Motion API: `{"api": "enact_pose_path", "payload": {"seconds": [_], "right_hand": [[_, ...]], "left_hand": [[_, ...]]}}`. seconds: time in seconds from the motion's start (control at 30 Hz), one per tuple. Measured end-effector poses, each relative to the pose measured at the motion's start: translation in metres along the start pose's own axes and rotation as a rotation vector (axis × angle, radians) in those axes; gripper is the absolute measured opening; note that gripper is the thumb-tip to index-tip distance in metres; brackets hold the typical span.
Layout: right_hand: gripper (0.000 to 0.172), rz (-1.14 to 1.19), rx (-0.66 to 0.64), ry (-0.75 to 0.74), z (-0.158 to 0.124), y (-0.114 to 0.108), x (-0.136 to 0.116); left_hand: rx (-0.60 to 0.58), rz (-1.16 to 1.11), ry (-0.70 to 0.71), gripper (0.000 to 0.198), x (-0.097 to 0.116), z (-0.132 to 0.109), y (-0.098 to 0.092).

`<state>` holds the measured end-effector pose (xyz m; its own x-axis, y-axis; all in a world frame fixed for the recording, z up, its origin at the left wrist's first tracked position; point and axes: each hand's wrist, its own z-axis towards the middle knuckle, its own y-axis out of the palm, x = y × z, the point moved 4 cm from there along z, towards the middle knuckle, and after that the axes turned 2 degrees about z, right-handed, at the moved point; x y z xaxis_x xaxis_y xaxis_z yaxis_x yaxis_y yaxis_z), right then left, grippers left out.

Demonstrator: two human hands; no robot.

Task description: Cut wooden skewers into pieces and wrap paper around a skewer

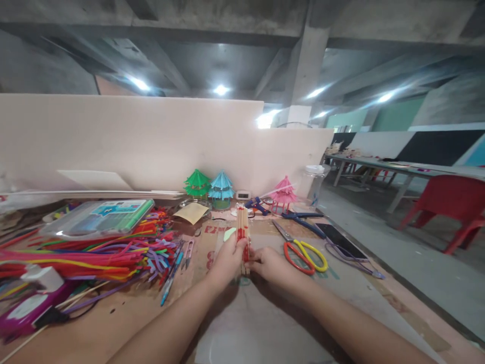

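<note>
Holding a red-banded stick bundle (242,222) between left hand (228,254) and right hand (268,264): gripping its left side with the former, pinching its lower right with the latter. Working between blue pen (172,278) and scissors (296,243), above a translucent sheet (246,323).

Tan sticks (243,221) with red patches
</note>
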<state>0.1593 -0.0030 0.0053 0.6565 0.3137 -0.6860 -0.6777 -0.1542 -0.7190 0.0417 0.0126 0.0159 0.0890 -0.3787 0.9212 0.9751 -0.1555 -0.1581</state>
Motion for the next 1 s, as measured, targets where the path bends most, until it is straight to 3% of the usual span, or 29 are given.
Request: {"api": "enact_pose_path", "payload": {"seconds": [0.17,0.33,0.43,0.67,0.77,1.0], "right_hand": [[0.028,0.069,0.064,-0.055,-0.002,-0.014,-0.005],[0.031,0.507,0.484,-0.180,-0.009,-0.050,-0.013],[0.033,0.612,0.628,-0.219,-0.014,-0.063,-0.016],[0.026,0.593,0.689,-0.264,-0.026,-0.064,-0.033],[0.024,0.614,0.621,-0.249,-0.026,-0.059,-0.039],[0.023,0.609,0.620,-0.214,-0.018,-0.053,-0.040]], "left_hand": [[-0.015,0.016,0.036,0.019,0.013,-0.001,-0.004],[-0.069,0.073,0.065,0.026,0.027,-0.004,-0.004],[-0.140,0.089,0.065,0.028,0.026,-0.006,0.003],[-0.221,0.062,0.077,0.038,0.031,-0.011,0.016],[-0.243,0.058,0.075,0.041,0.035,-0.013,0.017],[-0.213,0.051,0.062,0.038,0.027,-0.008,0.013]]}}
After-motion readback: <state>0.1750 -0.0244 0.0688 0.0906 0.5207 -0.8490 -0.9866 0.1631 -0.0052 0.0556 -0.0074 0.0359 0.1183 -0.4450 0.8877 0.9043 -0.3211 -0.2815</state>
